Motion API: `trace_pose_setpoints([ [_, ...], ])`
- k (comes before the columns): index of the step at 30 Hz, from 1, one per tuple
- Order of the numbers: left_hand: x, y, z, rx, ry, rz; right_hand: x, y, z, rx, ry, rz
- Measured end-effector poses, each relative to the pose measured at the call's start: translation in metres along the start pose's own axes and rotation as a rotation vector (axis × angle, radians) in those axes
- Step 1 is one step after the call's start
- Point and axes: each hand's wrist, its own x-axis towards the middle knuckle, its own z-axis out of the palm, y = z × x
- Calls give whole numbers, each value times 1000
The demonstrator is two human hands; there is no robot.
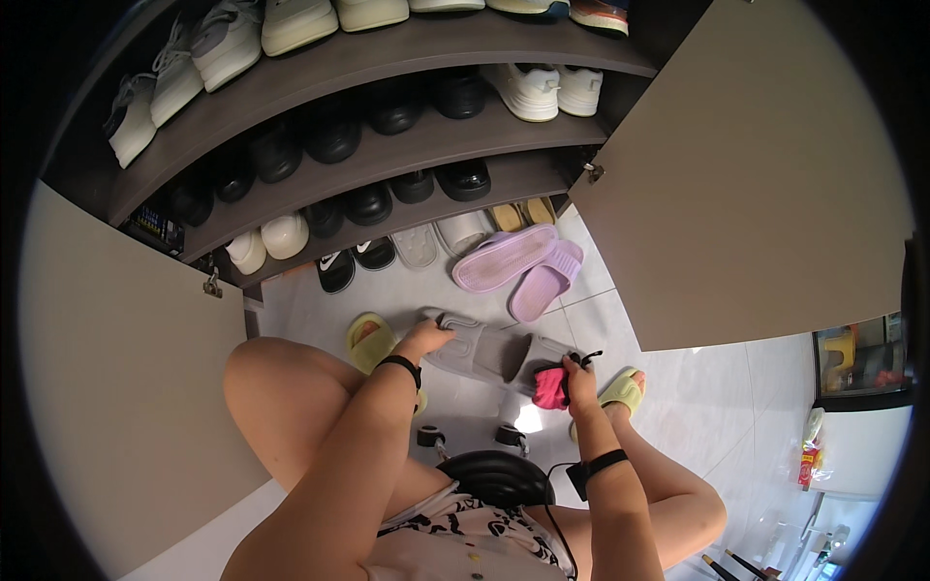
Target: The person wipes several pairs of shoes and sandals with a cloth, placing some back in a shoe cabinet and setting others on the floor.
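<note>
My left hand (429,338) grips one end of a grey slide sandal (476,348), its thumb on the upper. Lower right of centre, my right hand (580,381) is closed on a bunched pink cloth with black edging (551,386) and a black cord. A second grey slide (541,356) lies against that cloth and hand, its opening facing the first slide; whether the fingers hold it too is hidden. Just beyond, a pair of lilac slides (506,259) rests on the tiled floor, one partly over the other.
An open shoe cabinet with dark shelves (407,167) holds several shoes. Its doors stand open at left (123,378) and right (748,189). Black slides (336,271) and clear slides (415,245) line its base. A black wheeled stool (498,476) is beneath me. My feet wear yellow-green slides (623,391).
</note>
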Motion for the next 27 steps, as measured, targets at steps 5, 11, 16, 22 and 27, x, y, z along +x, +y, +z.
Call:
trace_pose_setpoints([
  [5,-26,21,30,208,97,19,17,-5,-4,-397,68,-136],
  [11,-50,43,19,505,244,-196,49,29,-11,-325,133,56],
  [16,-44,39,5,561,172,-85,53,47,-25,-390,44,30],
  [22,-24,22,5,661,183,-1,51,13,-6,-575,-133,131],
  [27,-23,31,8,696,162,-13,66,20,-1,-469,-148,216],
])
